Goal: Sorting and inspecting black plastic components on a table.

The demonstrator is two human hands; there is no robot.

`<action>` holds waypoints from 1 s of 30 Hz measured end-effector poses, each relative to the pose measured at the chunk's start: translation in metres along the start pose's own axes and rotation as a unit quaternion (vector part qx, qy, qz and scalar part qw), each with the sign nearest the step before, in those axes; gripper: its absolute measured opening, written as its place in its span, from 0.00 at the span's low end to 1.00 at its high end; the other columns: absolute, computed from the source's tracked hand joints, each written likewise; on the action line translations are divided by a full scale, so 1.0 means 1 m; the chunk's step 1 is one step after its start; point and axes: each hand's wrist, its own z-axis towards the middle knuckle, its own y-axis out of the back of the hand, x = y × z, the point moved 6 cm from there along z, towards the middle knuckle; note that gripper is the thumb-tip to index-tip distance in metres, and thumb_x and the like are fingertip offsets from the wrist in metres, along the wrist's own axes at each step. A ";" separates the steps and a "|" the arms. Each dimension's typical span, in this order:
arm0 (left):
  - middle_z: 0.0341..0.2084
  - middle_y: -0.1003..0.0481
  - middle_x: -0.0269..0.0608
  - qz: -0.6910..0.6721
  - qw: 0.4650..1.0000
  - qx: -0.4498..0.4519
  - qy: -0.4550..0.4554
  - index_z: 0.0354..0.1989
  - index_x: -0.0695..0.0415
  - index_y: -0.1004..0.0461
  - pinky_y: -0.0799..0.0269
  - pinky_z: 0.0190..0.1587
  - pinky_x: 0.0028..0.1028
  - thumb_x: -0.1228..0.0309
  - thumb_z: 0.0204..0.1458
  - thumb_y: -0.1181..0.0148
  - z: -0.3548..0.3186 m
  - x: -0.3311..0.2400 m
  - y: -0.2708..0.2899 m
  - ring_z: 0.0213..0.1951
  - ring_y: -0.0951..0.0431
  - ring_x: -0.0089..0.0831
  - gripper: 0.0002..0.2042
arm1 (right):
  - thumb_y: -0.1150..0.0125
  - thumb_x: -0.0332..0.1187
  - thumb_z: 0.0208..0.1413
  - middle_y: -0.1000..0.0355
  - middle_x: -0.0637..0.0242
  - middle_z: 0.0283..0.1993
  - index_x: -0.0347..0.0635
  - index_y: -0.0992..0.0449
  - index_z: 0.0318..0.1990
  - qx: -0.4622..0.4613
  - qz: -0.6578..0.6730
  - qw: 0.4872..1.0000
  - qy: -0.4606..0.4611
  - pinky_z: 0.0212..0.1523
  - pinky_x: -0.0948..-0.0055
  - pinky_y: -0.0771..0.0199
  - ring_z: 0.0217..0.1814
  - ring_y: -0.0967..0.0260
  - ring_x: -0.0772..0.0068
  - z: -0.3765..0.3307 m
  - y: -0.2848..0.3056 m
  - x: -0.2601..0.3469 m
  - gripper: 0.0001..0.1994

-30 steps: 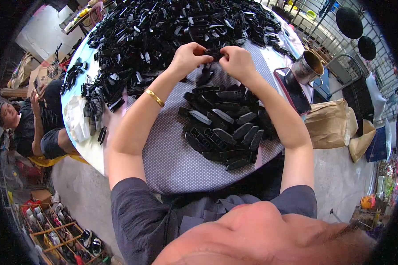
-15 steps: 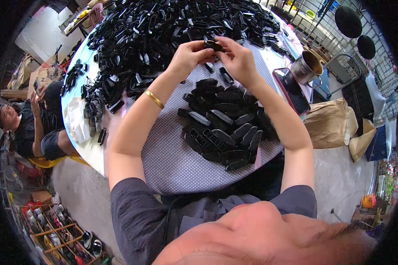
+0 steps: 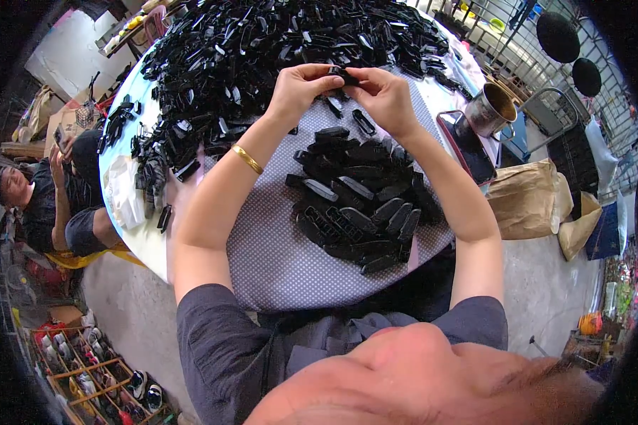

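Table: a round table (image 3: 276, 273), covered with a pale dotted cloth (image 3: 262, 248).
Far half: a big heap of small black plastic parts (image 3: 276, 42) fills it almost to the far edge.
Near middle: a smaller pile of black oblong parts (image 3: 358, 202) lies on the cloth, close to the near edge.
Between the two piles: a few single black pieces (image 3: 363, 122) lie apart.
Left edge: some loose black parts (image 3: 164, 216) and a white plastic bag (image 3: 124, 195).
Right edge: a metal cup (image 3: 490, 110) stands there, and just beside it a dark flat phone (image 3: 468, 145) lies.
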 end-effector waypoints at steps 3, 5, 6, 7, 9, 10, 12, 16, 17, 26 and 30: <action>0.34 0.25 0.40 -0.059 0.998 0.004 0.010 0.44 0.66 0.29 0.28 0.39 0.21 0.75 0.48 0.41 -0.003 0.002 -0.006 0.34 0.25 0.23 0.14 | 0.39 0.22 0.46 0.27 0.62 0.36 0.34 0.26 0.42 -0.016 -0.094 0.993 0.071 0.35 0.80 0.27 0.36 0.29 0.78 -0.002 0.001 0.010 0.13; 0.35 0.25 0.40 -0.093 0.995 -0.007 0.020 0.44 0.66 0.29 0.29 0.41 0.20 0.75 0.50 0.43 -0.005 0.004 -0.012 0.35 0.25 0.23 0.14 | 0.40 0.22 0.46 0.27 0.62 0.36 0.34 0.27 0.42 -0.030 -0.175 0.974 0.139 0.35 0.80 0.27 0.36 0.29 0.78 -0.004 0.000 0.016 0.12; 0.36 0.25 0.41 -0.100 0.995 -0.012 0.006 0.44 0.65 0.29 0.30 0.42 0.20 0.74 0.50 0.44 -0.006 0.004 -0.014 0.37 0.26 0.23 0.13 | 0.39 0.24 0.46 0.27 0.61 0.36 0.34 0.27 0.41 -0.037 -0.178 0.974 0.137 0.35 0.79 0.27 0.36 0.29 0.77 -0.005 -0.001 0.012 0.12; 0.37 0.25 0.41 -0.106 0.994 -0.018 -0.007 0.45 0.65 0.29 0.31 0.44 0.20 0.74 0.51 0.45 -0.006 0.002 -0.015 0.38 0.26 0.23 0.13 | 0.38 0.25 0.46 0.27 0.61 0.36 0.33 0.27 0.41 -0.044 -0.180 0.973 0.136 0.35 0.77 0.27 0.36 0.28 0.76 -0.004 -0.001 0.010 0.12; 0.37 0.25 0.42 -0.117 0.993 0.004 0.002 0.45 0.65 0.29 0.31 0.45 0.21 0.74 0.52 0.46 -0.004 -0.002 -0.013 0.39 0.27 0.23 0.13 | 0.38 0.28 0.47 0.27 0.62 0.36 0.33 0.27 0.41 -0.002 -0.096 0.995 0.038 0.35 0.77 0.27 0.35 0.29 0.76 0.000 -0.002 -0.005 0.13; 0.37 0.25 0.43 -0.130 0.991 0.027 0.010 0.45 0.65 0.29 0.32 0.46 0.22 0.74 0.52 0.46 -0.003 -0.006 -0.014 0.40 0.27 0.24 0.13 | 0.38 0.30 0.47 0.26 0.63 0.36 0.33 0.28 0.41 0.042 -0.011 0.997 -0.061 0.34 0.77 0.28 0.34 0.29 0.76 0.002 -0.004 -0.017 0.13; 0.37 0.25 0.44 -0.124 0.992 0.039 -0.001 0.44 0.65 0.28 0.32 0.47 0.23 0.74 0.53 0.48 -0.002 -0.008 -0.013 0.40 0.27 0.27 0.12 | 0.39 0.33 0.48 0.26 0.65 0.35 0.33 0.27 0.39 0.114 0.056 0.984 -0.126 0.34 0.80 0.29 0.33 0.30 0.79 0.002 -0.006 -0.023 0.13; 0.33 0.24 0.40 -0.119 0.990 0.073 -0.026 0.40 0.63 0.25 0.31 0.44 0.22 0.74 0.51 0.45 -0.002 -0.013 -0.011 0.36 0.26 0.24 0.10 | 0.37 0.36 0.45 0.27 0.67 0.22 0.33 0.23 0.33 0.109 0.074 0.982 -0.134 0.26 0.80 0.37 0.23 0.38 0.82 -0.004 -0.010 -0.017 0.13; 0.33 0.24 0.40 -0.129 0.988 0.080 -0.026 0.40 0.62 0.25 0.32 0.45 0.22 0.74 0.51 0.45 -0.003 -0.015 -0.011 0.36 0.26 0.24 0.09 | 0.37 0.36 0.45 0.28 0.68 0.19 0.35 0.22 0.32 0.082 0.063 0.990 -0.097 0.25 0.80 0.38 0.22 0.40 0.83 -0.004 -0.008 -0.011 0.12; 0.34 0.24 0.43 0.217 0.912 0.345 0.040 0.45 0.63 0.28 0.28 0.41 0.25 0.71 0.47 0.41 -0.025 -0.033 -0.040 0.36 0.25 0.26 0.16 | 0.34 0.48 0.38 0.27 0.59 0.36 0.44 0.26 0.38 0.323 -0.326 0.882 -0.110 0.40 0.65 0.31 0.40 0.30 0.57 -0.003 0.002 -0.021 0.22; 0.34 0.25 0.42 0.176 0.922 0.306 0.158 0.41 0.61 0.26 0.28 0.38 0.26 0.73 0.45 0.41 -0.025 -0.011 -0.044 0.33 0.25 0.29 0.13 | 0.37 0.39 0.39 0.28 0.61 0.30 0.41 0.28 0.36 0.328 -0.291 0.894 -0.085 0.34 0.67 0.30 0.33 0.30 0.61 -0.008 -0.003 -0.033 0.16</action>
